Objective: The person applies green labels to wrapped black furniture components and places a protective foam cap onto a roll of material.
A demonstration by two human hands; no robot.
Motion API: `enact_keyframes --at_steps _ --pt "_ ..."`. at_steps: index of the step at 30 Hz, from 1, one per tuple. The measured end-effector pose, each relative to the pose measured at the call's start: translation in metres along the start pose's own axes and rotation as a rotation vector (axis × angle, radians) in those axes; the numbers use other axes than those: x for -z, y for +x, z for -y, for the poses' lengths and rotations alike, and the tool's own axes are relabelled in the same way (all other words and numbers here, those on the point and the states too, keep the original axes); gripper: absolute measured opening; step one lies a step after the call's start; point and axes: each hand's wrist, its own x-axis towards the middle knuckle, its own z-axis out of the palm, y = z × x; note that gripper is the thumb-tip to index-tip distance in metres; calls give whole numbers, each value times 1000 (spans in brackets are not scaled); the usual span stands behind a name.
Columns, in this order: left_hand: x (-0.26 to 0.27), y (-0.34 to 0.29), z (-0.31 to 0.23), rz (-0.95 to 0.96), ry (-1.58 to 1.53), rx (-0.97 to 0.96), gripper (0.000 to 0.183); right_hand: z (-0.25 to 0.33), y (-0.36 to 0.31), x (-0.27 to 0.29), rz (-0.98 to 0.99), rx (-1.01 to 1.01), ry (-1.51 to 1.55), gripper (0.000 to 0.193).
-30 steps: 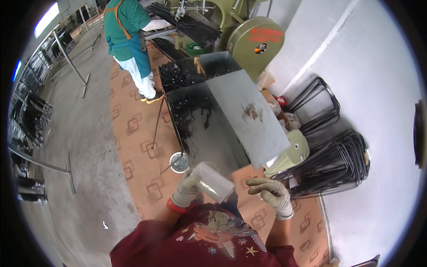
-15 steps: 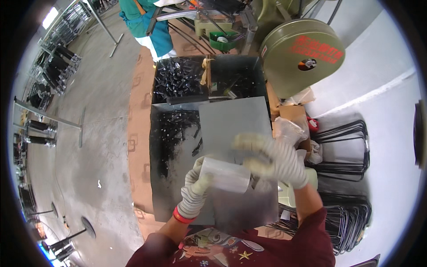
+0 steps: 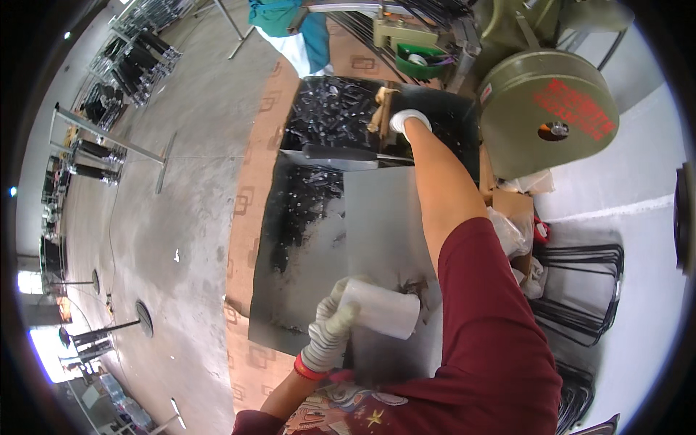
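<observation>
My left hand (image 3: 330,332), in a striped off-white work glove, is closed round one end of a smooth white cylinder (image 3: 384,308) that looks like a roll of film. The roll lies on its side just above a flat grey sheet (image 3: 380,210). Some brown bits (image 3: 416,286) show beside its far end. My right arm stretches forward, and the gloved right hand (image 3: 410,120) dips into the dark far-right compartment (image 3: 457,123) of a metal bin. Its fingers are hidden there, so I cannot tell what they touch.
Small black parts (image 3: 333,109) fill the far-left compartment; more lie in the near one (image 3: 308,206). A dark-handled tool (image 3: 339,153) rests on the divider. An olive machine drum (image 3: 547,119) stands far right, near a green tray (image 3: 420,61). Bent black rods (image 3: 580,290) lean right. Another person (image 3: 293,32) stands beyond.
My right hand has left the roll's side and reached far forward into the far-right compartment. The left hand still holds the roll. The view has shifted, moving the scene slightly rightward.
</observation>
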Motion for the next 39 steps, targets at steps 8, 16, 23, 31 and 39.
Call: enact_keyframes --at_steps 8,16,23,31,39 --pt "6 -7 8 26 90 -28 54 -13 -24 27 181 159 27 25" --pt "3 -3 5 2 74 -10 48 -76 -61 66 250 256 927 20" --pt "-15 17 -10 30 140 11 47 -98 -55 51 -17 459 591 18" --pt "-23 47 -22 -90 77 -136 66 -71 -130 44 15 630 -53 44" --pt "-42 83 -28 9 64 -217 56 -94 -134 11 234 591 -134 65"
